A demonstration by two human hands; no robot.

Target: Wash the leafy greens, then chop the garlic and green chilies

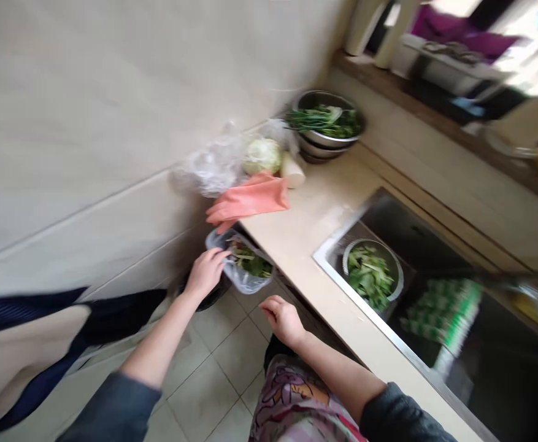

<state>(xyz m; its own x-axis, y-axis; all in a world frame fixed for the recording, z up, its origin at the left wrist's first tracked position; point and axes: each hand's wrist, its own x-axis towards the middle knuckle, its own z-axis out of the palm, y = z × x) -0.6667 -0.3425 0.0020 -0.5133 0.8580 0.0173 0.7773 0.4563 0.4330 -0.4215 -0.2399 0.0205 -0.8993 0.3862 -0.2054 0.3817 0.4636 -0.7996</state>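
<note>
My left hand (207, 273) is at the near left rim of a small bin lined with a clear plastic bag (249, 283). Its fingers close over the edge of the bag. Green leaves and stems (253, 261) lie inside the bin, which sits against the counter's front edge. To the right of the bin, my right hand (284, 319) hovers over the floor with its fingers curled inward. Whether anything small is in that hand is hidden. Pink rubber gloves (254, 199) lie on the counter corner, just above the bin.
A cabbage (262, 155), a cut pale root (292, 170) and clear plastic bags (216, 162) rest by the wall. Stacked metal bowls (328, 144) hold greens. In the sink (337, 261) are a colander (400, 279) of leaves and a green-checked cloth or pack (443, 310).
</note>
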